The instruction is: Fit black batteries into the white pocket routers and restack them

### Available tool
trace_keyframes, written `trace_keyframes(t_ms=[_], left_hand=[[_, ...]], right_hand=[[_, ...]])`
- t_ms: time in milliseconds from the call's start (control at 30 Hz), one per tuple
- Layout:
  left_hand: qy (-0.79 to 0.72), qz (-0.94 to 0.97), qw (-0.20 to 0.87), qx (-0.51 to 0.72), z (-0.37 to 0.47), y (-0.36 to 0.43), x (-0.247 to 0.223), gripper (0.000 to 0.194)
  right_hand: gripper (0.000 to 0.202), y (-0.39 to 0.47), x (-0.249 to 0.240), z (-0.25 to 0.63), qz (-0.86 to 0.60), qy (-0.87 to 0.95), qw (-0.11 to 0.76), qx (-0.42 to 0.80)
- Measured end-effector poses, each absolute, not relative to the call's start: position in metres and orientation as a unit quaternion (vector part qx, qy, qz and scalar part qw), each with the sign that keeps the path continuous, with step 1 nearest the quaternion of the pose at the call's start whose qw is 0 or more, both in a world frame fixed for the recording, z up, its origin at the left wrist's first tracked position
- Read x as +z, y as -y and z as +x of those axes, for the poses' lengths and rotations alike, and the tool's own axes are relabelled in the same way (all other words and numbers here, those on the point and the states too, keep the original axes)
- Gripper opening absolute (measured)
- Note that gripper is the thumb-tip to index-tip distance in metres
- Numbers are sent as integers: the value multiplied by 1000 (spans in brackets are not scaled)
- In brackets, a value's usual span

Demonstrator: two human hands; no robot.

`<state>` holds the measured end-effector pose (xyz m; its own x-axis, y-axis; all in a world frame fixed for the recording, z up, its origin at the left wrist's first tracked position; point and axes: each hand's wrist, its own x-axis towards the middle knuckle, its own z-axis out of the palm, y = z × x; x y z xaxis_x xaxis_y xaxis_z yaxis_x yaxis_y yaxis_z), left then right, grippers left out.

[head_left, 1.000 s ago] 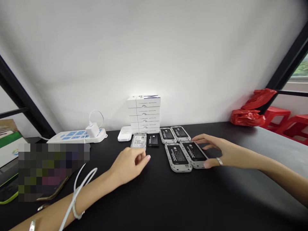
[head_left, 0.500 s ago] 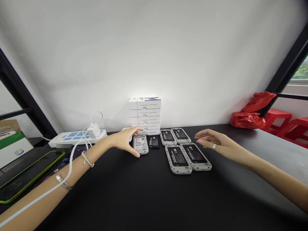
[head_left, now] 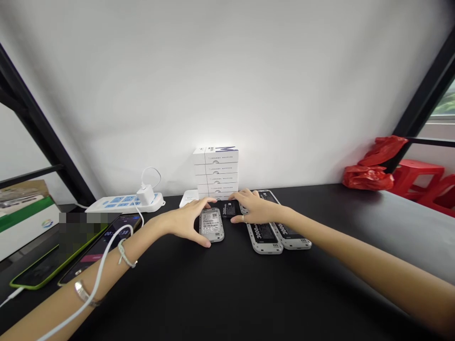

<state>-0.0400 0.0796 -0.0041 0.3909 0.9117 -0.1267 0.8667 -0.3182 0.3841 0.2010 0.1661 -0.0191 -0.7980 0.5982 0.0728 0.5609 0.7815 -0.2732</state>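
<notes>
My left hand [head_left: 186, 220] curves round a white pocket-sized device [head_left: 212, 226], thumb at its near end and fingertips at its far end. The device's back is off, showing a printed label inside. My right hand [head_left: 254, 207] reaches across to a black 3000mAh battery [head_left: 230, 209], thumb along its near edge and fingers at its far edge. Under and beside my right wrist lie several like devices with batteries in them, such as one device [head_left: 266, 239] and its neighbour [head_left: 291, 236]; my hand partly hides the rear ones.
A stack of white boxes [head_left: 222, 169] stands against the wall, a white cover-like piece [head_left: 188, 196] at its left. Further left are a power strip [head_left: 124, 202] with a charger [head_left: 145, 194], two phones and a white cable [head_left: 103, 265] over my left forearm. Red bags [head_left: 368, 177] sit far right.
My right hand has moved left from beside the devices to the loose battery. The device at my left hand has slid a little toward me, and the view has shifted slightly.
</notes>
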Motion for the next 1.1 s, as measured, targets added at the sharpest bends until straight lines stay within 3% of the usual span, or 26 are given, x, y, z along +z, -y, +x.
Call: trace_keyframes(t_ms=[100, 200, 433, 567, 900, 1100], left_hand=[[-545, 809, 207, 70, -39, -73, -7, 102], [-548, 801, 225, 85, -41, -69, -10, 102], [-565, 779, 243, 125, -41, -72, -16, 111], [-539, 787, 240, 177, -33, -78, -26, 114], [-500, 772, 255, 298, -13, -82, -50, 112], [-474, 777, 256, 326, -15, -83, -56, 109]], right_hand=[[77, -178, -19, 184, -332, 935, 23, 126], [81, -183, -18, 180, -339, 931, 27, 134], [60, -167, -5, 187, -340, 925, 149, 82], [62, -160, -2, 194, -312, 914, 224, 129], [71, -163, -24, 191, -248, 922, 180, 239], [65, -166, -25, 193, -236, 913, 172, 285]])
